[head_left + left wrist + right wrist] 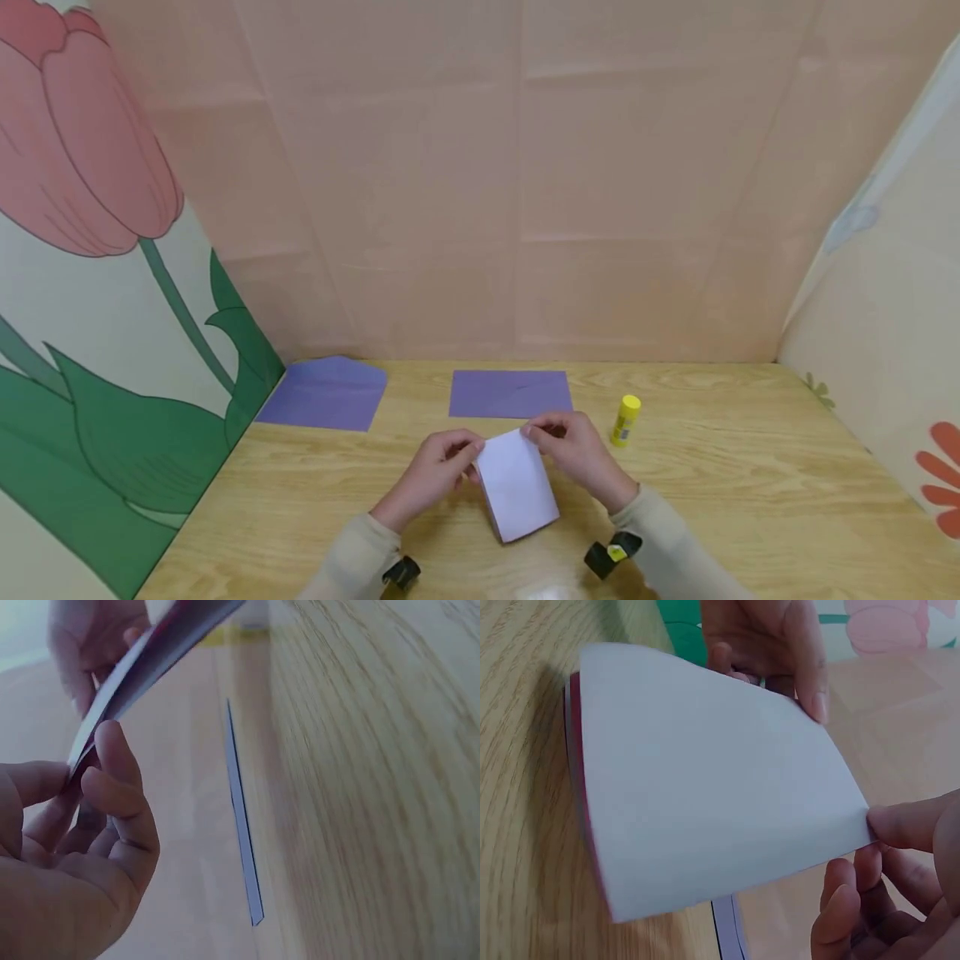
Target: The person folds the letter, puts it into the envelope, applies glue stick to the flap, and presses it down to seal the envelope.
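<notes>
A folded white paper (516,487) with a reddish layer at its edge is held above the table between both hands. My left hand (438,467) pinches its upper left corner between thumb and forefinger. At the upper right corner, my right hand (579,454) pinches the paper the same way. In the right wrist view the white face of the paper (705,780) bows slightly, and dark red shows along its far edge. From the left wrist, the paper (124,682) appears nearly edge-on, its layers somewhat apart.
A purple envelope (322,400) with a raised flap lies at the back left. Behind the hands lies a flat purple rectangle (510,393). A yellow glue stick (626,421) stands to the right. A pinkish covering (517,183) bounds the wooden table (750,500) at the back.
</notes>
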Action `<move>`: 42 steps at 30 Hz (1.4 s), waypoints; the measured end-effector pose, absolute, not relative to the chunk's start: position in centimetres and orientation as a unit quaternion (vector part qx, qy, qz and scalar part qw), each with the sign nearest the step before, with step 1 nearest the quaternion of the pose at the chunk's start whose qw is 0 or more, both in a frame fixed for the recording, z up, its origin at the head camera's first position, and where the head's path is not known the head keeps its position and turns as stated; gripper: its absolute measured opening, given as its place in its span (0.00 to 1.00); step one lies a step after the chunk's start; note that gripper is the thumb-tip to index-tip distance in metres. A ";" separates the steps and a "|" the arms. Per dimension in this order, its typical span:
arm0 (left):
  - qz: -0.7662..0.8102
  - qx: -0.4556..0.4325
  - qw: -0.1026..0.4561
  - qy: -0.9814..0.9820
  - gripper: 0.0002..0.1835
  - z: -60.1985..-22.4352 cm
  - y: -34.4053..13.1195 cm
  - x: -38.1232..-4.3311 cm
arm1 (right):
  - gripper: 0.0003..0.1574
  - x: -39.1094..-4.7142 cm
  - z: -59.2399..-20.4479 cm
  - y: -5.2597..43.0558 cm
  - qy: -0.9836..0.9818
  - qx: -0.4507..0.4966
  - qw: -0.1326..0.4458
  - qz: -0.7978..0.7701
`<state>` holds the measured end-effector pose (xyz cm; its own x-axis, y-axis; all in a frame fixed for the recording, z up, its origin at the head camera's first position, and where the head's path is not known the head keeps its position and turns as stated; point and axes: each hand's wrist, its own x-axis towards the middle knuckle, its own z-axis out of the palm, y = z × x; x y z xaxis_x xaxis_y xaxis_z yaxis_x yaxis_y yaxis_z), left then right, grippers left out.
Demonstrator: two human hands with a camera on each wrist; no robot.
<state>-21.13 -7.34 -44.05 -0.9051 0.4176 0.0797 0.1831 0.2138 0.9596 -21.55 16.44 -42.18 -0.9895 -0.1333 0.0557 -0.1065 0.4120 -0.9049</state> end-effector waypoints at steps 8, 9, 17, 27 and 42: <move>0.547 0.205 0.041 0.811 0.10 -44.0 -7.0 -21.2 | 0.06 -21.5 -42.2 16.3 0.841 -0.123 -0.005 -0.527; 0.541 0.205 0.036 0.815 0.09 -43.9 -6.9 -21.2 | 0.06 -21.5 -42.2 16.3 0.842 -0.135 -0.007 -0.522; 0.505 0.196 0.021 0.840 0.08 -43.8 -6.8 -21.2 | 0.07 -21.5 -42.6 16.2 0.848 -0.161 -0.018 -0.505; 0.513 0.180 0.001 0.840 0.10 -44.0 -7.0 -21.2 | 0.07 -21.8 -42.9 16.0 0.843 -0.151 -0.013 -0.517; 0.568 0.165 0.045 0.805 0.09 -44.1 -7.1 -21.7 | 0.05 -21.6 -43.3 15.7 0.857 -0.211 -0.018 -0.471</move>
